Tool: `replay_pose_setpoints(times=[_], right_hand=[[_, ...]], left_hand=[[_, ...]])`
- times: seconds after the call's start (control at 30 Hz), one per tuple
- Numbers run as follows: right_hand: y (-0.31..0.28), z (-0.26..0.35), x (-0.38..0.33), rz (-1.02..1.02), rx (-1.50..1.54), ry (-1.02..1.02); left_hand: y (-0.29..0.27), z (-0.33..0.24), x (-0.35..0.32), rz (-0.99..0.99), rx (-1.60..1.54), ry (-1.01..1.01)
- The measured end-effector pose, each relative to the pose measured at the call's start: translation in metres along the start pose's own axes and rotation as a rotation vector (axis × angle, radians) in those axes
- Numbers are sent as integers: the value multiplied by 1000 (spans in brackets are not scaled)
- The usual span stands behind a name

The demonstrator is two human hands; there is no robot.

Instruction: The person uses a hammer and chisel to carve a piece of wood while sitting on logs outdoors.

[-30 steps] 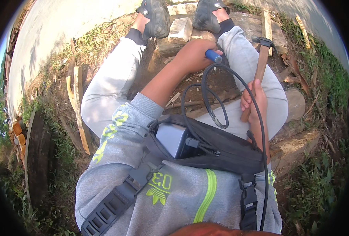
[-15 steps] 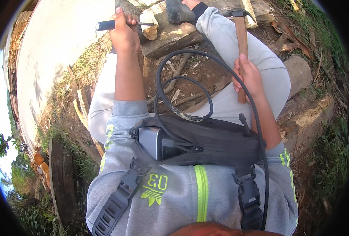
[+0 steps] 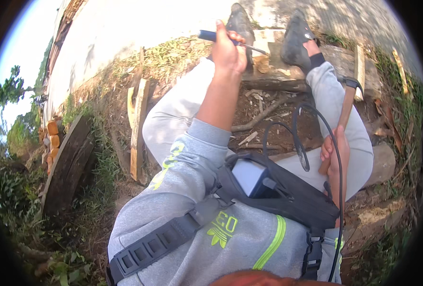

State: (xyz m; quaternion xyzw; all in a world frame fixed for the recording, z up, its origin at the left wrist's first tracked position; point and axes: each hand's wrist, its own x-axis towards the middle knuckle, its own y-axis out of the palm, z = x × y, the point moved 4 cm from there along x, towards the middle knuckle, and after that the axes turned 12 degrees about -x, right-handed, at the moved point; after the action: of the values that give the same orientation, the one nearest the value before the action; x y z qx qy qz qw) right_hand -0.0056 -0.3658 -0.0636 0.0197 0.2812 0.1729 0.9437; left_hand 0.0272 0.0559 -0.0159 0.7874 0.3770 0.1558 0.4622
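Note:
My left hand, with its thumb raised, is closed round the dark blue handle of a screwdriver. The thin metal shaft points right, past my left shoe, over a pale chipped piece of wood; whether the tip touches it I cannot tell. By my right thigh, my right hand grips the lower part of the wooden handle of a claw hammer. The hammer's dark head is up by my right shin, apart from the screwdriver.
A black cable loops from the open dark waist bag across my lap. Split timber stands to the left, near a weathered plank. Sticks and wood chips lie between my legs, and logs lie at right.
The view has swung, so hands, legs and bag appear farther right and lower. My left hand shows apart from the left shoe it overlapped before. Both tools stay held.

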Motion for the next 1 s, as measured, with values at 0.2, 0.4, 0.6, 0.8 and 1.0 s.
replay_pose_setpoints(times=[0.2,0.4,0.6,0.8,1.0], right_hand=[[9,4,-9,-12,-26,43],[6,3,-2,25,-150,87],[4,2,2,81,-142,60],[-5,-15,12,67,-85,84],[-3,-15,9,49,-58,103]], left_hand=[[27,11,-14,-90,2,46],[1,13,1,-125,-49,35],[-2,16,0,-9,-113,126],[59,-6,-46,196,914,131],[62,-28,-27,123,1310,264]])
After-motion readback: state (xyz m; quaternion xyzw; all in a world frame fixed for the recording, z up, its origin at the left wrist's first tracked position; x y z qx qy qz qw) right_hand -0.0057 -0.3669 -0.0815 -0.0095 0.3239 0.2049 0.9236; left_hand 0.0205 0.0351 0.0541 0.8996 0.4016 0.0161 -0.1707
